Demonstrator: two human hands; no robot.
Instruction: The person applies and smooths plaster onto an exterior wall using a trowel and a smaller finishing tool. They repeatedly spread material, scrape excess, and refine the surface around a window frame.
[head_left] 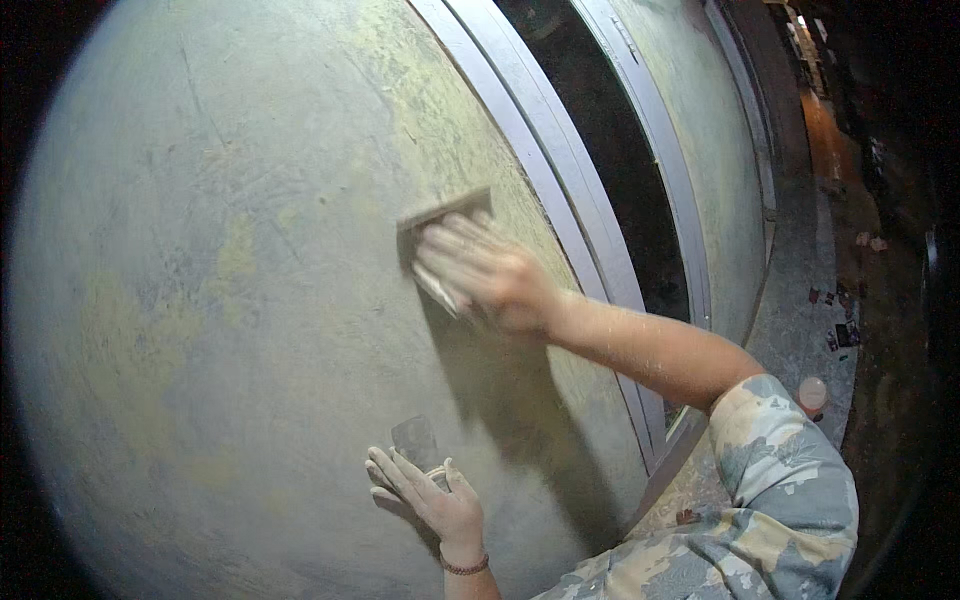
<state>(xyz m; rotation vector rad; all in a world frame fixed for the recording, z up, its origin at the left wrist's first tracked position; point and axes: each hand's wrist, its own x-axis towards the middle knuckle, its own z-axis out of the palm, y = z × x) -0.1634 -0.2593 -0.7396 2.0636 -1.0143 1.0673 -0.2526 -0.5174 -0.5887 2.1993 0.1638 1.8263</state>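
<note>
My right hand (485, 265), blurred and dusted pale, presses a flat rectangular sanding pad (415, 240) against a mottled grey-and-yellowish wall (200, 300), fingers wrapped over it. Lower down, my left hand (425, 495) rests at the wall with its pale-dusted fingers stretched out. Just behind its thumb and forefinger is a small dark squarish piece (413, 435); whether the hand holds it, I cannot tell. A braided band circles the left wrist.
A pale window or door frame (550, 130) with a dark opening runs down the wall's right side. Farther right, a ledge or floor strip (800, 310) bears small scattered items and a round pale container (812, 395).
</note>
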